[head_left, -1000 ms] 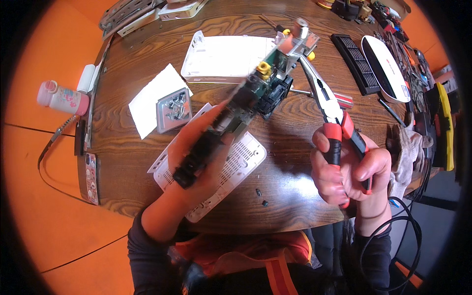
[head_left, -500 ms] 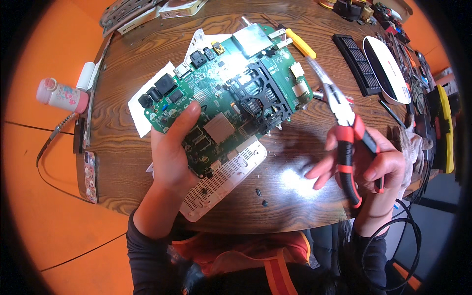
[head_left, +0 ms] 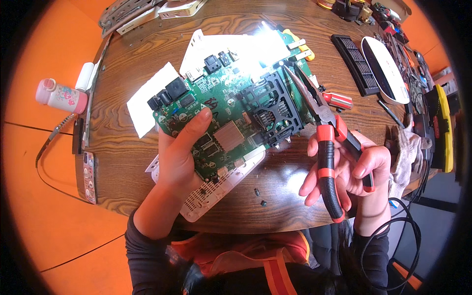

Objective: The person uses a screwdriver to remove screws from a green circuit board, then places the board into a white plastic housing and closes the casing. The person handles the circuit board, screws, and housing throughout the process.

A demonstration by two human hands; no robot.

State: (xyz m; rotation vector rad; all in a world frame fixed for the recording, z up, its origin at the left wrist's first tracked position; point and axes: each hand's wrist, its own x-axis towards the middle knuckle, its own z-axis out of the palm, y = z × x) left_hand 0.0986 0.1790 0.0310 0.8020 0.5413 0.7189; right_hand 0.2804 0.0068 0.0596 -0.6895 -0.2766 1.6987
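Note:
My left hand (head_left: 184,152) grips the lower left edge of a green circuit board (head_left: 228,110), thumb on top, holding it tilted above the table. The board carries a black card-slot frame (head_left: 275,110), a pinkish-grey heat sink (head_left: 228,138) and several sockets; glare whitens its upper part. My right hand (head_left: 351,169) is closed round the red and black handles of long-nose pliers (head_left: 322,113). Their jaws are parted and reach over the board's right end, near two metal prongs; whether they touch it I cannot tell. Beneath the board lies a white vented casing (head_left: 216,189).
Behind the board lie a white sheet (head_left: 150,105) and a yellow-handled tool (head_left: 306,49). A red screwdriver handle (head_left: 339,101) shows right of the pliers. Farther right are a black bit case (head_left: 355,64), a white device (head_left: 385,69) and a glove (head_left: 405,152). Small black pieces (head_left: 260,196) lie in front.
The pliers have moved left and down, and their jaws have opened over the board's right end. The board has shifted slightly right, and glare now covers its upper part.

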